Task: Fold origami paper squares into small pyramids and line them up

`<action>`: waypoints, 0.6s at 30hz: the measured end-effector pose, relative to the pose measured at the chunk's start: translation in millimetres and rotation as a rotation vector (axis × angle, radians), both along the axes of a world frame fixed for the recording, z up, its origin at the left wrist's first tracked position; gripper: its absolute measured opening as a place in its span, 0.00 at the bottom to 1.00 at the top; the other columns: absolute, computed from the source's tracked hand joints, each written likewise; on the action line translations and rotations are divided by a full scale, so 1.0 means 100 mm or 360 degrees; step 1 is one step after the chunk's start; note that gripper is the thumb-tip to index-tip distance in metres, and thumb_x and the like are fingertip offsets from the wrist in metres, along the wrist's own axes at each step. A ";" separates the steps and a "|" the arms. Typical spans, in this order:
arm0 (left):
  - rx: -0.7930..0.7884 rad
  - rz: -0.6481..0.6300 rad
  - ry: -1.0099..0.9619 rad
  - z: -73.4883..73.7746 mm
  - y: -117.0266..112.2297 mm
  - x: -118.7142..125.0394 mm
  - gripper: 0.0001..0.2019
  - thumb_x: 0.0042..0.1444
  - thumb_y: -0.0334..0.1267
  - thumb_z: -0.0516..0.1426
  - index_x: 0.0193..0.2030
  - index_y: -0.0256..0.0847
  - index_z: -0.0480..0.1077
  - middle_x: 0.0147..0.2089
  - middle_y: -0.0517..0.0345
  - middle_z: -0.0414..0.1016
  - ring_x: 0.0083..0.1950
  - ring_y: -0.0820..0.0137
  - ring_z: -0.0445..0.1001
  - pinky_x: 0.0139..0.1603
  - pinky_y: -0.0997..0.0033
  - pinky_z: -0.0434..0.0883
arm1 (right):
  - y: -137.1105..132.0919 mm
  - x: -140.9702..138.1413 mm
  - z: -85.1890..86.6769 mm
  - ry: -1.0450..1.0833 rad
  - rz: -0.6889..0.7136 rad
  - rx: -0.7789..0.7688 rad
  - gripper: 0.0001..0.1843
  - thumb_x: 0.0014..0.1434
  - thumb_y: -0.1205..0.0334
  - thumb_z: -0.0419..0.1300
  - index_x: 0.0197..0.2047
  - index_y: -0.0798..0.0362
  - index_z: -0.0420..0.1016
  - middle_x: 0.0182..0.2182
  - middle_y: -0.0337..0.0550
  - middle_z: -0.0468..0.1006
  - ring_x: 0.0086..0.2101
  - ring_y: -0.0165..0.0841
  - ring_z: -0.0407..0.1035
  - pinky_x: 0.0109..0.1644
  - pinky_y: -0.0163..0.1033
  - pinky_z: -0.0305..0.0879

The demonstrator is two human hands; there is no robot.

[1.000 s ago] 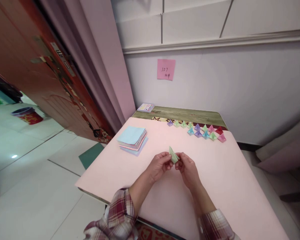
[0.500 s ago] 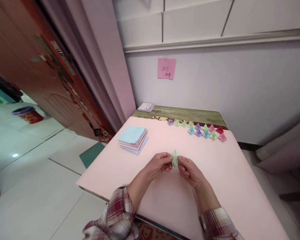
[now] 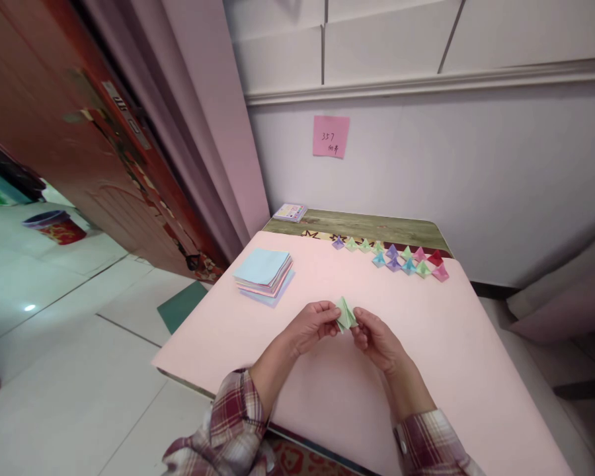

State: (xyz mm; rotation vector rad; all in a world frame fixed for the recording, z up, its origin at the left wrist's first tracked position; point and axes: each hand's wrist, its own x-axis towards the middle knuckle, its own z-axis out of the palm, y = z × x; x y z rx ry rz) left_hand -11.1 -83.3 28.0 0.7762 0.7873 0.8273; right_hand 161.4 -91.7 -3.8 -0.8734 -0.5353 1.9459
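A small light-green folded paper piece (image 3: 346, 315) is held up over the pink table cover, between my two hands. My left hand (image 3: 313, 326) pinches its left edge with thumb and finger. On the opposite edge, my right hand (image 3: 375, 336) grips it the same way. The piece has a pointed top and folds running down its middle. Beyond my hands, several finished-looking folded paper pieces (image 3: 408, 266) in purple, green, blue, pink and red sit in two rows. To the left lies a stack of square coloured paper (image 3: 262, 270), light blue on top.
The pink cover (image 3: 218, 337) spreads over the table. A packet (image 3: 290, 212) with a coloured pattern lies at its back left corner. A pink note (image 3: 330, 136) is stuck on the wall behind. A red door (image 3: 79, 112) and a bin (image 3: 55, 226) are at left.
The green folded paper has spread wider between my fingers and shows more of its folded faces. Both hands stay in nearly the same place.
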 end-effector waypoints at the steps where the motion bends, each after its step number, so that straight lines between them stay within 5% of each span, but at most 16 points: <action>1: 0.0011 0.0016 0.0018 0.00 0.00 0.00 0.17 0.44 0.44 0.68 0.29 0.33 0.70 0.28 0.57 0.72 0.25 0.79 0.67 0.27 0.78 0.62 | 0.00 0.00 0.00 -0.0030 0.0007 0.0040 0.17 0.47 0.52 0.71 0.28 0.54 0.71 0.19 0.32 0.68 0.16 0.19 0.56 0.17 0.23 0.50; 9: 0.0004 0.0054 0.0035 0.00 0.00 0.01 0.17 0.43 0.44 0.69 0.28 0.33 0.71 0.27 0.56 0.73 0.27 0.77 0.69 0.28 0.77 0.64 | -0.03 0.00 0.02 -0.0104 0.0178 0.0216 0.18 0.51 0.47 0.67 0.30 0.54 0.74 0.21 0.35 0.71 0.17 0.21 0.59 0.18 0.26 0.51; 18: -0.0225 0.0188 -0.0224 -0.05 -0.03 0.10 0.12 0.48 0.38 0.67 0.32 0.32 0.72 0.30 0.56 0.72 0.30 0.78 0.70 0.30 0.80 0.66 | -0.01 0.06 0.03 0.0070 0.0181 0.0302 0.11 0.52 0.55 0.68 0.30 0.55 0.75 0.23 0.37 0.74 0.18 0.21 0.62 0.20 0.26 0.58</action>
